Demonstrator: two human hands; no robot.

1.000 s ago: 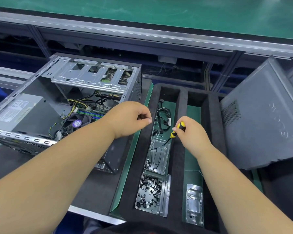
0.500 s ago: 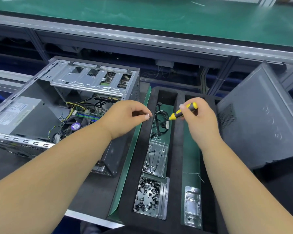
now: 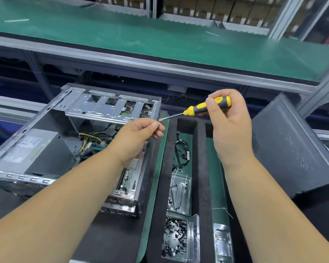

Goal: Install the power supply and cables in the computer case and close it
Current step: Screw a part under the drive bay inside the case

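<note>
The open computer case (image 3: 95, 105) lies on its side at the left, with the grey power supply (image 3: 32, 150) inside and yellow and black cables (image 3: 89, 139) beside it. My right hand (image 3: 230, 128) grips a yellow and black screwdriver (image 3: 207, 108), raised above the foam tray. Its metal tip points left and meets the fingertips of my left hand (image 3: 139, 137), which pinch something small there, probably a screw. The grey side panel (image 3: 292, 147) leans at the right.
A black foam tray (image 3: 199, 168) holds a loose black cable (image 3: 182, 150), a clear box of black screws (image 3: 174, 238), a clear box of small silver parts (image 3: 179, 192) and an empty clear box (image 3: 222, 243). A green shelf (image 3: 160, 35) runs across the back.
My right hand has lifted the screwdriver out of the tray and turned it level, tip toward my left hand. My left hand has risen a little to meet the tip.
</note>
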